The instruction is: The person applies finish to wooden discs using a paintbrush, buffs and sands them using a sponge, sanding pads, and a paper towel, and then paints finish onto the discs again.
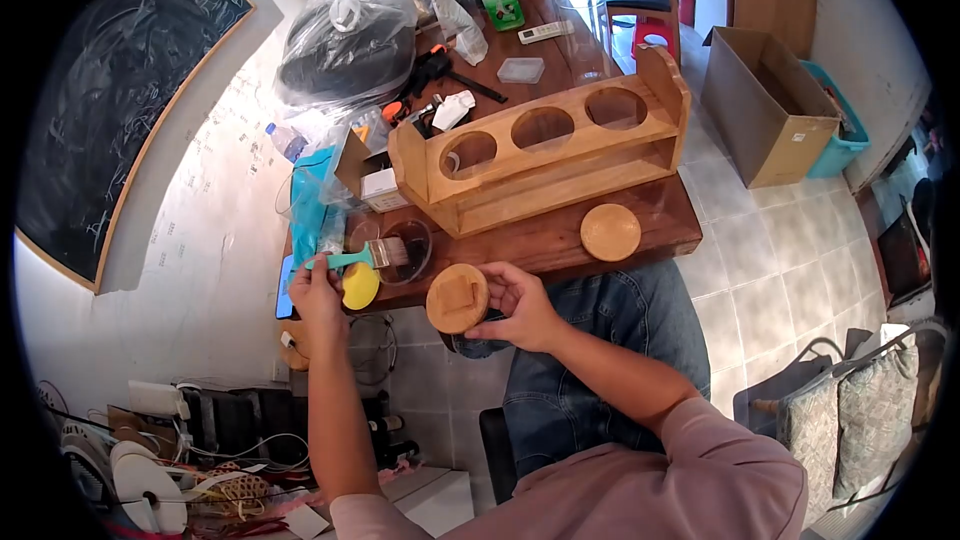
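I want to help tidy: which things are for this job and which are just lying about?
Probably for the job:
brush in left hand
wooden disc in right hand
second disc
dish by the bristles
wooden rack

Seemingly just lying about:
green bottle
remote control
cardboard box
cushions

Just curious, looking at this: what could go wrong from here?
The right hand grips the round wooden piece by its rim; a slip could drop it toward the jeans or floor.

The other wooden disc lies close to the front edge of the table, so a bump might knock it off.

The left hand holds the brush over the clear bowl; if the bristles are wet, which I can't tell, they might drip.
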Demonstrator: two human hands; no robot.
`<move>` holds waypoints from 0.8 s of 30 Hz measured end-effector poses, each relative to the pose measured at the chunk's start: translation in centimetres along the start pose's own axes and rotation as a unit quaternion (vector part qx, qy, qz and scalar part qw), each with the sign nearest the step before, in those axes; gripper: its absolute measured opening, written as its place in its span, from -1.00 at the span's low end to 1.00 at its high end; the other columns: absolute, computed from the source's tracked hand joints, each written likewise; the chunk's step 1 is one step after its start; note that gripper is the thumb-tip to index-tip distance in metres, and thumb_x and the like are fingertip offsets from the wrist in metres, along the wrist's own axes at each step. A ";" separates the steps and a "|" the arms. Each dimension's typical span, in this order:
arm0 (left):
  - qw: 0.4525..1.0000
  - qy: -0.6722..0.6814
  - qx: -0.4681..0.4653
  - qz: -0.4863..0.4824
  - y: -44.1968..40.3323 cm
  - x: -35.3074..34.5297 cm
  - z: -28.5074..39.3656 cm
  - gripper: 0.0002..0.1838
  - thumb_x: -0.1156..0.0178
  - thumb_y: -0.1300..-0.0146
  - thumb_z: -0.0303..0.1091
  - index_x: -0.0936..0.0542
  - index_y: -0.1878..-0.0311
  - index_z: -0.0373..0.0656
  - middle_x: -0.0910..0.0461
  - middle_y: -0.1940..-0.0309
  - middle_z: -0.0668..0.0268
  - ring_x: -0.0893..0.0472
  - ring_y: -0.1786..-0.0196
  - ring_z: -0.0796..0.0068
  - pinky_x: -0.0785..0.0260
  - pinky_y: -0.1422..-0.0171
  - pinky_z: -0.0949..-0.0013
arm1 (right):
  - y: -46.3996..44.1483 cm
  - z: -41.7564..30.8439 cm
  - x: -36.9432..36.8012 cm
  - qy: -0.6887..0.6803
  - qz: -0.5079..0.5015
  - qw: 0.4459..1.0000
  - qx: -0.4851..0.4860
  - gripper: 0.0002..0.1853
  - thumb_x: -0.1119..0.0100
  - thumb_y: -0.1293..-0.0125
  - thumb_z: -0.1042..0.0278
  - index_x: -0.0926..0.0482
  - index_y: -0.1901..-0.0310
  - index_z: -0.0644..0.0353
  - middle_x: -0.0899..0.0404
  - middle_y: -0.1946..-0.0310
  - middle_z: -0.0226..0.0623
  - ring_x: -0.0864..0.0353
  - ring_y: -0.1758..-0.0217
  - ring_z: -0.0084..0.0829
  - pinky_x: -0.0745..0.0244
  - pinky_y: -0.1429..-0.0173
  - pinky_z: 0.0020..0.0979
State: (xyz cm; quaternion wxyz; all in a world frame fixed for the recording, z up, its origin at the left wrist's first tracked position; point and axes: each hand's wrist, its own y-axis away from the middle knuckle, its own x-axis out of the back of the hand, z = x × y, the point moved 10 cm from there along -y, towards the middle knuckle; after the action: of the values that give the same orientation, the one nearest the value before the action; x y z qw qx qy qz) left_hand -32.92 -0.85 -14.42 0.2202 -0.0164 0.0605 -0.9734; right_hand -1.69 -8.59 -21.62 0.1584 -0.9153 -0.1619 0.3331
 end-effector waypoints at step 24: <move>0.961 0.221 0.154 0.059 7.3 6.4 -9.1 -0.87 -0.10 -0.33 -0.46 -0.54 0.09 -0.22 -0.47 0.44 0.43 -0.29 0.62 0.69 -0.10 0.57 0.52 | 2.0 0.0 2.0 -0.037 -0.009 0.999 -0.021 -0.06 -0.63 0.10 0.72 -0.33 -0.36 0.33 -0.49 -0.30 -0.17 -0.53 -0.37 -0.33 -0.47 -0.45 -0.23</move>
State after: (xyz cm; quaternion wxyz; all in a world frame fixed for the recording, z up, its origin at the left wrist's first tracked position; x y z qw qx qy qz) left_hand -36.13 -9.11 -24.30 0.2587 0.2373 -0.0418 -0.9354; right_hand 0.14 -9.56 -23.54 0.1358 -0.9040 -0.1829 0.3619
